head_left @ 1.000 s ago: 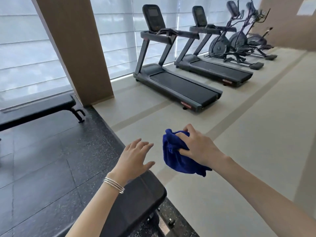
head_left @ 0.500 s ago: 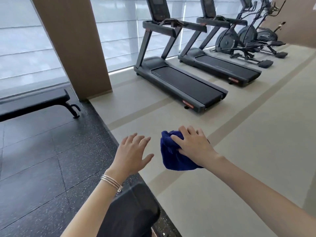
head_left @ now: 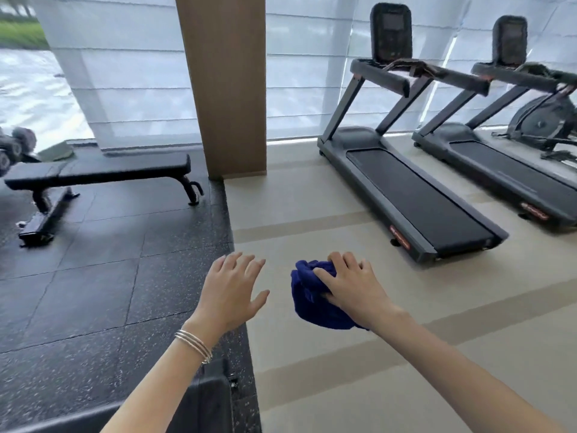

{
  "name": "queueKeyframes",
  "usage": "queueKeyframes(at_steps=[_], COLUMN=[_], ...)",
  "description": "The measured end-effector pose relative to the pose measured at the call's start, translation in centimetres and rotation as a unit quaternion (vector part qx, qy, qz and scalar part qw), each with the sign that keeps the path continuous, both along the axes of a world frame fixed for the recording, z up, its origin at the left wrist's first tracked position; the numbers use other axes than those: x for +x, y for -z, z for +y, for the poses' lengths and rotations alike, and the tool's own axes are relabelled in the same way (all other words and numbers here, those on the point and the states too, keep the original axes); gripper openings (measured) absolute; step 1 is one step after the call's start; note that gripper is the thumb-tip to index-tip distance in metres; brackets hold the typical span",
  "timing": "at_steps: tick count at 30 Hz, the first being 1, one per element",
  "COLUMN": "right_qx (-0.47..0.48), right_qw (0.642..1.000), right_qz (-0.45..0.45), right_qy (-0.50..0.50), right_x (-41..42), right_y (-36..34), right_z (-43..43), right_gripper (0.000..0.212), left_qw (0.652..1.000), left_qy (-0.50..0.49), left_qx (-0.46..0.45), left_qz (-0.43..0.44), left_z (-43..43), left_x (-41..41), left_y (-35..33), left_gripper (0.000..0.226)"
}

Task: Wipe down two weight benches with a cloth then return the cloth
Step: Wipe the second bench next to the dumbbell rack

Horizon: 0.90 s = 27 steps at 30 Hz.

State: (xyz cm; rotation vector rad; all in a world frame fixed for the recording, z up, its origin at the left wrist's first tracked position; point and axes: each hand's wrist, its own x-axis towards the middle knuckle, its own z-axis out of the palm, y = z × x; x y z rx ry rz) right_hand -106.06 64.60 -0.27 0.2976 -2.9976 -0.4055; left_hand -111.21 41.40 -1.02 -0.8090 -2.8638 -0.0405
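Note:
My right hand (head_left: 351, 287) grips a bunched dark blue cloth (head_left: 312, 303), held in the air over the beige floor. My left hand (head_left: 232, 290) hovers beside it with fingers spread and holds nothing; bracelets ring its wrist. The end of a black weight bench (head_left: 206, 398) shows at the bottom edge, under my left forearm. A second black flat bench (head_left: 100, 170) stands at the far left on the dark rubber floor, in front of the window.
A wooden pillar (head_left: 224, 85) rises between the far bench and two treadmills (head_left: 415, 195) on the right. Dumbbells (head_left: 14, 148) lie at the left edge. An elliptical machine (head_left: 543, 123) stands at the far right.
The view has swung left, so the far bench has come fully into sight and the near bench has slid down out of frame. Both hands keep their pose, the right one still holding the cloth.

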Motion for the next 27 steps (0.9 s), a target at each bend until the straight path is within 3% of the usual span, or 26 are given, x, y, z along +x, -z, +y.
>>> queueKeyframes(at_steps=[6, 14, 19, 27], right_qx=[0.049, -0.002, -0.045, -0.038], right_qw=[0.997, 0.992, 0.987, 0.982], right_qz=[0.015, -0.044, -0.022, 0.008], right_qy=[-0.051, -0.116, -0.154, -0.187], right_x=[-5.8, -15.4, -24.2, -41.5], right_y=[-1.5, 0.3, 1.8, -1.8], right_z=[6.9, 10.0, 11.1, 8.8], right_gripper=[0.028, 0.029, 0.033, 0.035], left_qw=[0.997, 0.986, 0.982, 0.979], left_qy=[-0.069, -0.153, -0.175, -0.192], left_qx=[0.017, 0.017, 0.043, 0.07], left_qz=[0.006, -0.06, -0.062, -0.018], left_z=[7.0, 9.4, 10.1, 9.1], left_x=[-2.2, -8.6, -17.0, -33.5], left_y=[-0.8, 1.8, 2.3, -0.6], left_gripper=[0.058, 0.065, 0.065, 0.065])
